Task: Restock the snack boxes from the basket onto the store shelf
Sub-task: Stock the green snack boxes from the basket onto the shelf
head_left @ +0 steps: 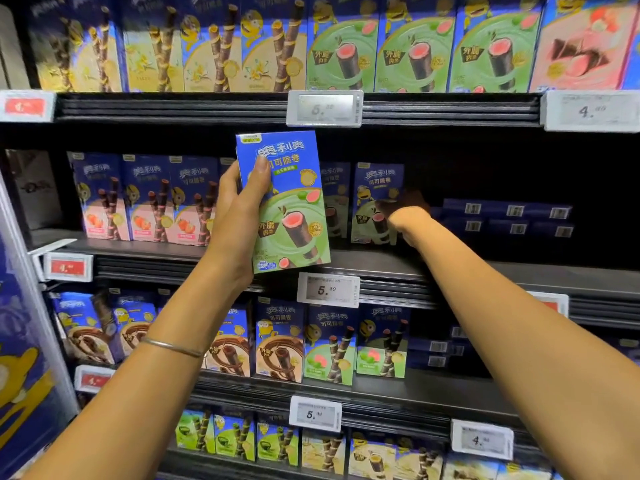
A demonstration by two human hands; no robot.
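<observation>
Your left grip [236,220] has the box [298,209] upright in front of the middle shelf [536,276], thumb laid across the printed face near the top and the fingers wrapped round the left edge behind it, so it is closed on the box about midway up. The box hangs clear of the shelf, not yet set down. Your right grip [405,213] reaches into the shadow beside the shelf box [375,188] of the same green flavour. It looks to be touching that box's right edge, but the dark hides whether the fingers clasp it or only steady it. The basket is out of view. Judge the box as light, thin card with a glossy, rather slick skin: stiff along its edges, soft in the broad faces, and the wafer rolls inside probably brittle. So hold it by the narrow sides, as you do now, and squeeze gently, because pressing the face would dent it. It is tall on a narrow base, so it will likely tip; stand it flat on the shelf next to the shelf box before you let go.
</observation>
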